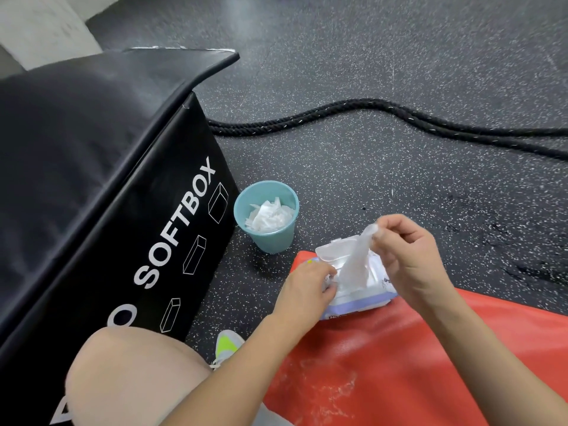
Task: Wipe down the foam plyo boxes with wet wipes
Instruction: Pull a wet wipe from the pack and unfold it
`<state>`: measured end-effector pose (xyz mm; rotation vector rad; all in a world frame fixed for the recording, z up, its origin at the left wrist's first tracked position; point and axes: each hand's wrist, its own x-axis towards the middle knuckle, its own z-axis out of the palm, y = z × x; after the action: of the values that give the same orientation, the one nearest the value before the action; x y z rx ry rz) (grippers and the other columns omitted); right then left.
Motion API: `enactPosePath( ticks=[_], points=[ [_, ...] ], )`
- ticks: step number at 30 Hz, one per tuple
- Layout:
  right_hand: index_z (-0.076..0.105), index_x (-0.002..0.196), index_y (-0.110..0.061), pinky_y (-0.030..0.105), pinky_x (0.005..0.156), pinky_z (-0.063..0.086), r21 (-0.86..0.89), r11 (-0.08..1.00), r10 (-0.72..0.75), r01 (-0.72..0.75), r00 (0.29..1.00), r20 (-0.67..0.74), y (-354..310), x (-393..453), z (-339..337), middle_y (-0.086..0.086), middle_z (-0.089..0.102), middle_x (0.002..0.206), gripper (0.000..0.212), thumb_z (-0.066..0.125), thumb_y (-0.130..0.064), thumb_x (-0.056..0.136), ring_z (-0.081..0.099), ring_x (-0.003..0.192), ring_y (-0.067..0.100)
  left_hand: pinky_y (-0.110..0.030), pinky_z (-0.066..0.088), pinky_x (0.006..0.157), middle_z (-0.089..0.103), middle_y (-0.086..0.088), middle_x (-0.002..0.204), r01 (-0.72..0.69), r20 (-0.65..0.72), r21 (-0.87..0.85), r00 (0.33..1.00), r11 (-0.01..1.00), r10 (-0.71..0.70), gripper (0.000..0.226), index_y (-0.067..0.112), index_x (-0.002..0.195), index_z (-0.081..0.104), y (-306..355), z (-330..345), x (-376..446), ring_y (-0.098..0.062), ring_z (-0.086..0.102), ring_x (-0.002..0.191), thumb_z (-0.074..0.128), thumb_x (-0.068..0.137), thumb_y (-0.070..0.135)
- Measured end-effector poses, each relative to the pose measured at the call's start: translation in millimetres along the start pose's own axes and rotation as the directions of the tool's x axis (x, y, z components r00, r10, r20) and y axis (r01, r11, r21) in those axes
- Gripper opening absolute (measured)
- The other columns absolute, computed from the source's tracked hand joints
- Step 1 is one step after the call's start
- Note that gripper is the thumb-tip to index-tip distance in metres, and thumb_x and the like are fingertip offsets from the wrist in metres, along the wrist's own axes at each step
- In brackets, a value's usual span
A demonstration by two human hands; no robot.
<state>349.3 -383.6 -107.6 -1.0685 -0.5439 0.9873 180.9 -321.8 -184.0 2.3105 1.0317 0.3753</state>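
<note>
A tall black foam plyo box printed SOFTBOX fills the left side. A lower red plyo box lies at the bottom right, and a pack of wet wipes with its lid flipped open rests on its near corner. My left hand grips the left end of the pack. My right hand pinches the top of a white wet wipe that stretches up out of the pack's opening.
A small teal bin holding crumpled used wipes stands on the speckled rubber floor beside the black box. A thick black battle rope runs across the floor behind. My knee and shoe are at the bottom left.
</note>
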Motion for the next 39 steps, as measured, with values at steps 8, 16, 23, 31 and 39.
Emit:
enactPosePath(
  ticks=[8,16,23,31,39],
  points=[
    [0.069,0.078,-0.015,0.036,0.075,0.044,-0.030,0.996,-0.085,0.084,0.996,-0.017,-30,29,16,0.011,0.059,0.076,0.011,0.069,-0.005,0.084,0.051,0.074,0.022,-0.044,0.050,0.078,0.064,-0.006,0.094,0.004,-0.011,0.058,1.000,0.998,-0.004,0.022,0.016,0.091,0.054,11,-4,-4,-0.030,0.059,0.095,0.060,0.097,0.036],
    [0.067,0.074,-0.020,0.036,0.076,0.055,0.046,0.983,-0.176,0.178,0.983,-0.048,-61,54,22,0.000,0.060,0.064,0.032,0.056,0.005,0.092,0.057,0.064,0.011,-0.039,0.049,0.093,0.069,0.003,0.108,-0.183,0.001,0.167,0.983,0.969,0.185,0.028,0.026,0.122,0.066,10,17,-9,-0.025,0.058,0.101,0.055,0.097,0.033],
    [0.067,0.077,-0.016,0.038,0.077,0.054,0.013,0.987,-0.157,0.157,0.988,-0.009,-54,63,32,0.003,0.059,0.067,0.026,0.058,0.005,0.089,0.055,0.069,0.017,-0.041,0.051,0.087,0.059,-0.002,0.121,-0.305,0.080,0.471,0.949,0.828,0.304,0.049,0.031,0.134,0.054,5,28,-12,-0.028,0.056,0.106,0.039,0.096,0.057],
    [0.066,0.077,-0.014,0.036,0.074,0.054,0.046,0.992,-0.119,0.119,0.993,-0.006,-46,64,38,0.006,0.054,0.068,0.028,0.056,0.009,0.089,0.053,0.068,0.016,-0.039,0.050,0.080,0.060,-0.004,0.105,-0.325,0.016,0.431,0.935,0.842,0.353,0.045,0.028,0.132,0.057,15,14,-3,-0.027,0.056,0.099,0.046,0.094,0.049],
    [0.067,0.083,-0.007,0.037,0.077,0.056,0.053,0.996,-0.073,0.070,0.996,0.049,-40,70,52,0.009,0.059,0.071,0.013,0.062,0.005,0.086,0.059,0.068,0.016,-0.035,0.039,0.099,0.069,-0.003,0.112,-0.135,-0.237,0.239,0.952,0.961,0.193,0.047,0.014,0.133,0.060,26,0,15,-0.020,0.057,0.104,0.048,0.098,0.042]
  ],
)
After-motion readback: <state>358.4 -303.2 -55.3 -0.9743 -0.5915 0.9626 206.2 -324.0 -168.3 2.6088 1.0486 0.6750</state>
